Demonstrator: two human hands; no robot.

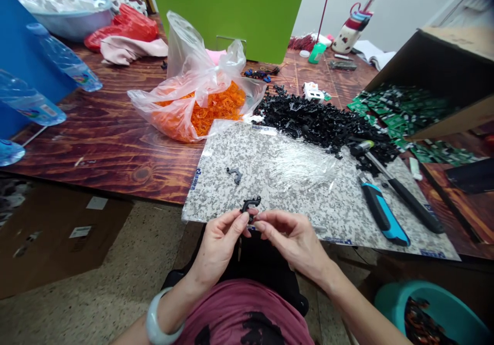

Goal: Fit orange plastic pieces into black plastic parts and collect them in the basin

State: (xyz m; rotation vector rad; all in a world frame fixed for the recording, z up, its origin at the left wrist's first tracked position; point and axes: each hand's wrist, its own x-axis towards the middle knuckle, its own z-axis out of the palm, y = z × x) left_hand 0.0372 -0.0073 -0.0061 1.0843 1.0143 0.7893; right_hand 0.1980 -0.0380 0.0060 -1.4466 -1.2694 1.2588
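Observation:
A small black curved plastic part [251, 203] is pinched between the thumb and fingers of my left hand [224, 237], just above the front edge of the speckled board. My right hand [289, 231] is closed at the part's lower end, its thumb and fingertips pressed together. What those fingertips hold is too small to make out. Another black plastic part [234, 174] lies on the speckled board [216, 201] beyond my left hand. Thin clear strands [303, 162] are spread on the board ahead of my right hand.
Behind the board stand a bag of orange parts [208, 108] and a heap of black parts [309, 118]. A hammer [401, 190] and a blue-black cutter [386, 216] lie at right. Green circuit boards [397, 110] spill from a carton [455, 51]. A teal bucket [393, 304] stands below.

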